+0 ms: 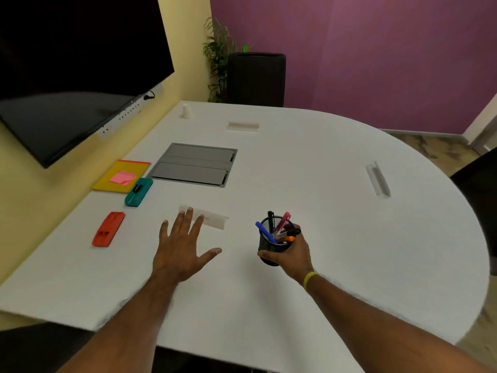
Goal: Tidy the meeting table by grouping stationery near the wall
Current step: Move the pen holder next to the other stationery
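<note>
Nearest the person, on the side of the grey cable hatch away from the far wall, the right hand has its fingers and thumb curled round a black mesh pen cup. It grips low on the body, probably so the markers bristling out of the top stay upright; whether the cup stands on the white table or hangs just above it cannot be told. To the cup's left, the left hand lies flat with straight, spread fingers and holds nothing. Its fingertips reach the near end of a clear card holder, as if to steady it or slide it. Out to the hatch's near left lies a red eraser. A teal eraser sits closer in, just beside a yellow notepad with pink sticky notes resting on it (this cluster hugs the yellow wall, so it looks like the grouping spot). The cup is well apart from that cluster, so carrying it across seems the step in hand. Beyond the hatch rests a second clear holder, a third lies far off to its right, and a small white cup stands farthest back.
</note>
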`<move>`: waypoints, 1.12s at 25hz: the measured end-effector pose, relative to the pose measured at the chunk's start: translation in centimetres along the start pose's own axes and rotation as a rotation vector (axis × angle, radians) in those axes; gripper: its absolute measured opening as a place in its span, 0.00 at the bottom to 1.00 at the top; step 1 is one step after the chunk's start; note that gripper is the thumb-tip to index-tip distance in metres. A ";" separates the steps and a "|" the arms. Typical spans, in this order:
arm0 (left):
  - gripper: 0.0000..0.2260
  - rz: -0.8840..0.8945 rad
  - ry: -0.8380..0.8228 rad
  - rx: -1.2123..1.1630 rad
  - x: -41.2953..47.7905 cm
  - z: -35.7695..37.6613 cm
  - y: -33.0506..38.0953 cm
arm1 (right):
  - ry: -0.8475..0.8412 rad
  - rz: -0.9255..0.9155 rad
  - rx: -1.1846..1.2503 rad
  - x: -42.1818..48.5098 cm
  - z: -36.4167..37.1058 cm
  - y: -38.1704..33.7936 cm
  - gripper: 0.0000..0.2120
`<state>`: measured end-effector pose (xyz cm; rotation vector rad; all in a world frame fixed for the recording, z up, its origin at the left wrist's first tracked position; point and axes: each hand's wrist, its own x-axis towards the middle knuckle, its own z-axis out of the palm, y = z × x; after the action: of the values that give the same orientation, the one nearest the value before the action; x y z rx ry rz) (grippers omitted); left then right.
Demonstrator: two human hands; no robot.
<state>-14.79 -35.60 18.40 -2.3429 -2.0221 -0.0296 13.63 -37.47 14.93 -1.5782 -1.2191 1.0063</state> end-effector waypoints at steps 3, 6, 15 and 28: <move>0.47 -0.023 0.011 0.028 -5.3 -2.6 -0.7 | -0.057 -0.029 -0.017 -4.6 0.7 -1.1 0.40; 0.47 -0.045 0.027 0.044 -9.3 -4.5 -2.5 | -0.088 -0.070 -0.041 -7.8 2.7 -2.8 0.43; 0.47 -0.056 0.128 0.042 -16.3 -8.2 -17.6 | -0.065 -0.147 -0.078 -14.3 15.1 -9.3 0.40; 0.51 -0.035 0.042 -0.011 -16.4 -5.3 -36.9 | -0.064 -0.098 -0.072 -15.2 34.6 -14.8 0.41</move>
<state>-53.58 -46.68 23.76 -2.2927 -2.0493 -0.0913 -25.94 -44.86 20.33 -1.5352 -1.3774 0.9656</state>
